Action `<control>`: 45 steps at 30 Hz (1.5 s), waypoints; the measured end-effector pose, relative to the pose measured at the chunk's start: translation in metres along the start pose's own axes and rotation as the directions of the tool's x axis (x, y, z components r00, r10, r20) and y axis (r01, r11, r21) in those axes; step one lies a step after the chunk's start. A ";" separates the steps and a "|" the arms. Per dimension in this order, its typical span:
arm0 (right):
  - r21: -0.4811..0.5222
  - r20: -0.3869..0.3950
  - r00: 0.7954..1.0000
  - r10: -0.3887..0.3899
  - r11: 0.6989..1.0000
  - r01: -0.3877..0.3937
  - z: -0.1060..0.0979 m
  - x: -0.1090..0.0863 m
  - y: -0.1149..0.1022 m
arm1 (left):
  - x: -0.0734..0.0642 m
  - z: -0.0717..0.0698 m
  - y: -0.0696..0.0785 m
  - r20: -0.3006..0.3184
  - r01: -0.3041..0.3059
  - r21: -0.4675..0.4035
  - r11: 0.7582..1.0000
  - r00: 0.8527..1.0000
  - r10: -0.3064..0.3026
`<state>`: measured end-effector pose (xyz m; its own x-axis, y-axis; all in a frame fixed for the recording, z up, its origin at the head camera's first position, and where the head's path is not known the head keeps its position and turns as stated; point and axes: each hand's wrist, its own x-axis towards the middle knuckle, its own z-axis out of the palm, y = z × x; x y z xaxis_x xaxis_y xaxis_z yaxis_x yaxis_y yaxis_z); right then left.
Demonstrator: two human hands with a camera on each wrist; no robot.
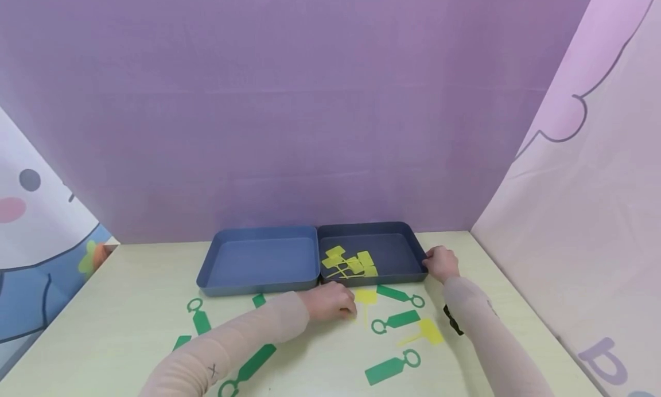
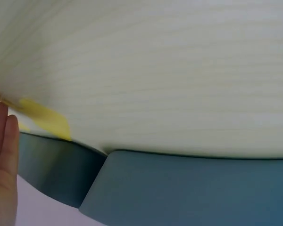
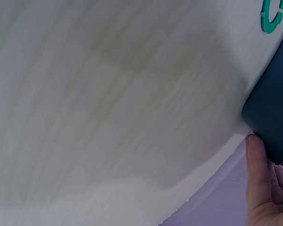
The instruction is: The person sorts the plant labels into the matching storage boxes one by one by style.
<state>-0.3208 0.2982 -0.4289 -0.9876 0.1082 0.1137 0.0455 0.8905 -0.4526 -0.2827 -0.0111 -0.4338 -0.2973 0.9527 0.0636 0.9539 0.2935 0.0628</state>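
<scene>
My left hand (image 1: 330,301) is low over the table in front of the trays, fingers bent down and pinching a yellow T-shaped plant label (image 2: 47,118) whose stem runs to the fingertips in the left wrist view. Just beside that hand lies another yellow label (image 1: 366,296). My right hand (image 1: 443,263) grips the right wall of the dark blue tray (image 1: 400,229), also seen in the right wrist view, where fingers (image 3: 257,165) lie along its outside corner. Several yellow labels (image 1: 355,265) are heaped in that tray's left part.
A lighter blue tray (image 1: 263,233) stands against the dark one on its left. Green ring-ended tags (image 1: 384,370) lie scattered on the table, some partly under the left sleeve. One more yellow label (image 1: 430,331) lies at the right. A purple curtain (image 1: 310,127) hangs behind.
</scene>
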 end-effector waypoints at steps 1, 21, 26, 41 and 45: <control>-0.002 -0.001 1.000 -0.001 1.000 0.001 0.000 0.000 0.000 | 0.000 0.000 0.000 -0.007 -0.009 0.008 1.000 1.000 0.009; 0.006 -0.018 1.000 -0.004 1.000 0.004 0.000 -0.002 -0.002 | -0.002 0.004 0.002 0.001 -0.019 0.091 0.996 1.000 0.019; 0.005 -0.009 1.000 -0.002 1.000 0.002 0.000 -0.003 -0.002 | 0.000 0.005 0.002 0.008 -0.016 0.096 0.995 1.000 0.016; 0.015 -0.005 1.000 0.009 1.000 -0.009 -0.001 -0.003 -0.005 | 0.010 -0.003 0.010 -0.005 -0.011 0.084 0.996 1.000 0.011; 0.013 -0.003 1.000 0.010 1.000 -0.010 -0.001 -0.003 -0.003 | 0.014 -0.007 0.015 0.009 0.004 0.071 0.997 1.000 -0.005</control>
<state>-0.3182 0.2957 -0.4269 -0.9866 0.1186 0.1123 0.0534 0.8838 -0.4648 -0.2728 0.0063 -0.4248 -0.3014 0.9520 0.0539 0.9532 0.3023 -0.0079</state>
